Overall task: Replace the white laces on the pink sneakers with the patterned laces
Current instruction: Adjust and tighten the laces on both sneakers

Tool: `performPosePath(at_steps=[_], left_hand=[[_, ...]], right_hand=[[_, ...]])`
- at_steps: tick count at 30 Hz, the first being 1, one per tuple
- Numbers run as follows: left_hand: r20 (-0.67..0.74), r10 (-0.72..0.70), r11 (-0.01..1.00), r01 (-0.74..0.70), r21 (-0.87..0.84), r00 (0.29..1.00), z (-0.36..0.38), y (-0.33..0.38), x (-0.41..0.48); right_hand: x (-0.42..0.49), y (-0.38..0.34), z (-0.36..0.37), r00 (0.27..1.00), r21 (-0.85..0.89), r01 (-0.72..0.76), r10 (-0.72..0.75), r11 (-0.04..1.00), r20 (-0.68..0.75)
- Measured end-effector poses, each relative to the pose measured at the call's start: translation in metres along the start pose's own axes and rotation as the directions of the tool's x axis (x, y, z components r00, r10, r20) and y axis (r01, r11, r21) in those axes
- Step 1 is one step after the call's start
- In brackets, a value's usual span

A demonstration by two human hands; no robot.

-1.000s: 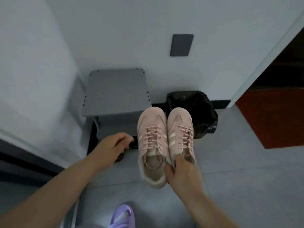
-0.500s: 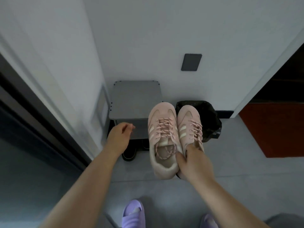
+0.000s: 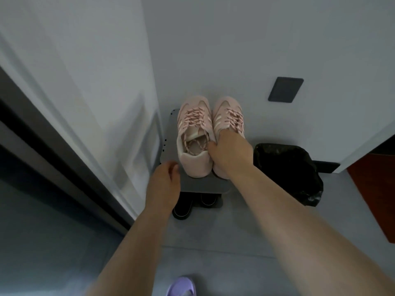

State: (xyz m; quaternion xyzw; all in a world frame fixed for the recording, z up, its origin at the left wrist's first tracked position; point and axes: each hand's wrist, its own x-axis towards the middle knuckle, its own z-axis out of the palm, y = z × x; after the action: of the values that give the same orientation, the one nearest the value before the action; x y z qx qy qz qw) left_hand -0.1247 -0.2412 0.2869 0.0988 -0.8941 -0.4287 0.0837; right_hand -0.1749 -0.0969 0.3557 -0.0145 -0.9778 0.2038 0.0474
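We see the right hand (image 3: pixel 229 150) pinching the pink sneakers (image 3: pixel 193 167) together at their heel collars, over the grey bench (image 3: pixel 201 185); whether they touch it we cannot tell. Both carry patterned laces (image 3: pixel 193 119). The left hand (image 3: pixel 163 184), loosely curled and empty, hovers beside the bench's front edge.

Pink sneakers (image 3: pixel 214 122) at centre frame, side by side and touching, toes toward the top. Patterned pink laces (image 3: pixel 194 120) are threaded, loose ends tucked inside the left one.
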Motion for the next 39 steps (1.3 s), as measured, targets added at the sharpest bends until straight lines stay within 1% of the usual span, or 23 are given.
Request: performPosePath(at_steps=[2, 4, 6, 8, 12, 14, 16, 17, 18, 19, 20, 21, 22, 26, 32, 39], left_hand=[[-0.002, -0.041, 0.998, 0.041, -0.046, 0.999, 0.003, -0.004, 0.006], [-0.001, -0.059, 0.995, 0.059, -0.078, 0.998, 0.004, -0.008, 0.011], [0.009, -0.068, 0.994, 0.069, -0.088, 0.998, 0.005, -0.010, 0.016], [0.017, -0.074, 0.994, 0.075, -0.084, 0.997, 0.007, -0.011, 0.019], [0.024, -0.075, 0.994, 0.077, -0.082, 0.997, 0.012, -0.012, 0.022], [0.033, -0.058, 0.994, 0.061, -0.089, 0.998, 0.014, -0.010, 0.021], [0.060, -0.037, 0.995, 0.043, -0.092, 0.997, 0.015, -0.007, 0.019], [0.070, -0.023, 0.996, 0.029, -0.086, 0.997, 0.017, -0.006, 0.018], [0.070, -0.007, 0.997, 0.012, -0.078, 0.998, 0.019, -0.006, 0.018], [0.065, 0.009, 0.998, -0.004, -0.070, 0.998, 0.021, -0.006, 0.019], [0.058, 0.022, 0.998, -0.018, -0.065, 0.998, 0.024, -0.007, 0.021], [0.050, 0.028, 0.998, -0.025, -0.065, 0.998, 0.027, -0.007, 0.022], [0.039, 0.033, 0.997, -0.030, -0.072, 0.999, 0.029, -0.007, 0.024], [0.000, 0.067, 0.989, -0.066, -0.134, 0.998, 0.038, -0.006, 0.036], [-0.023, 0.042, 0.972, -0.046, -0.232, 0.999, 0.053, -0.002, 0.052], [-0.022, 0.060, 0.985, -0.063, -0.162, 0.998, 0.058, -0.005, 0.058]], right_hand=[[0.016, -0.007, 0.015, 1.000, -0.021, -0.001, 0.001, 1.000, 0.000], [0.027, -0.009, 0.034, 0.999, -0.072, 0.003, -0.001, 0.997, 0.036], [0.032, -0.006, 0.050, 0.995, -0.104, -0.009, 0.019, 0.995, 0.099], [0.034, -0.003, 0.058, 0.994, -0.132, -0.006, 0.020, 0.991, 0.104], [0.028, 0.005, 0.061, 0.997, -0.156, 0.046, -0.056, 0.987, -0.061], [0.016, 0.015, 0.064, 0.983, -0.102, 0.060, -0.077, 0.993, -0.169], [-0.001, 0.025, 0.069, 0.965, 0.000, 0.089, -0.086, 0.996, -0.249], [-0.010, 0.030, 0.071, 0.966, 0.062, 0.097, -0.079, 0.993, -0.248], [-0.017, 0.033, 0.072, 0.977, 0.121, 0.093, -0.067, 0.988, -0.204], [-0.023, 0.036, 0.072, 0.990, 0.159, 0.080, -0.060, 0.984, -0.129], [-0.025, 0.039, 0.072, 0.996, 0.177, 0.070, -0.061, 0.982, -0.059], [-0.025, 0.042, 0.071, 0.998, 0.185, 0.067, -0.064, 0.981, -0.021], [-0.023, 0.044, 0.069, 0.998, 0.192, 0.063, -0.062, 0.979, -0.014], [-0.010, 0.050, 0.065, 0.995, 0.235, 0.068, -0.049, 0.970, -0.084], [0.008, 0.051, 0.074, 0.990, 0.216, 0.063, -0.035, 0.974, -0.134], [0.011, 0.058, 0.083, 0.992, 0.203, 0.083, -0.062, 0.976, -0.110]])
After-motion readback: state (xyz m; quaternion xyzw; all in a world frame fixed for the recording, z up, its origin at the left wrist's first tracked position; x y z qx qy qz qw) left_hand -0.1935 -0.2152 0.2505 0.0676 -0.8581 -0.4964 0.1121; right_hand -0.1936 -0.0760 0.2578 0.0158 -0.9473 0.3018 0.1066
